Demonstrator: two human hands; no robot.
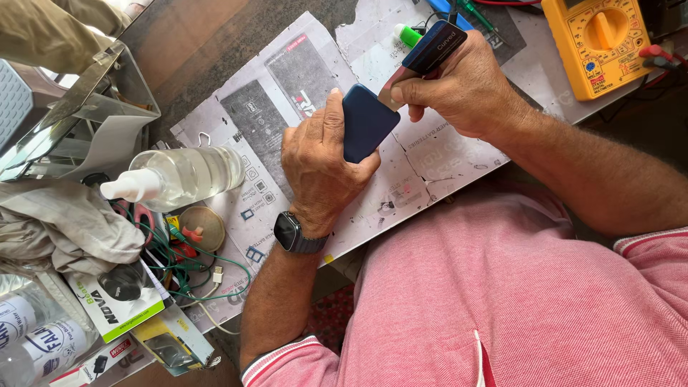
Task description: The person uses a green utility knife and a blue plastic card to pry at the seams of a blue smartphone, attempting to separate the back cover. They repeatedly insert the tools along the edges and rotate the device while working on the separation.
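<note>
My left hand [319,168], with a dark smartwatch [289,233] on its wrist, grips a dark blue phone [365,122] tilted up off the paper-covered table [437,161]. My right hand [459,89] is closed on a dark flat card-like tool [436,44]. The tool's thin lower end [393,89] touches the phone's upper right edge. Both hands are close together over the middle of the paper. The phone's far side is hidden by my left fingers.
A yellow multimeter [598,43] with red leads lies at top right. At left are a clear spray bottle [183,175], a crumpled cloth [61,226], green wires [197,276], a clear plastic box [97,118] and small packets [118,312]. A green marker [408,33] lies behind my hands.
</note>
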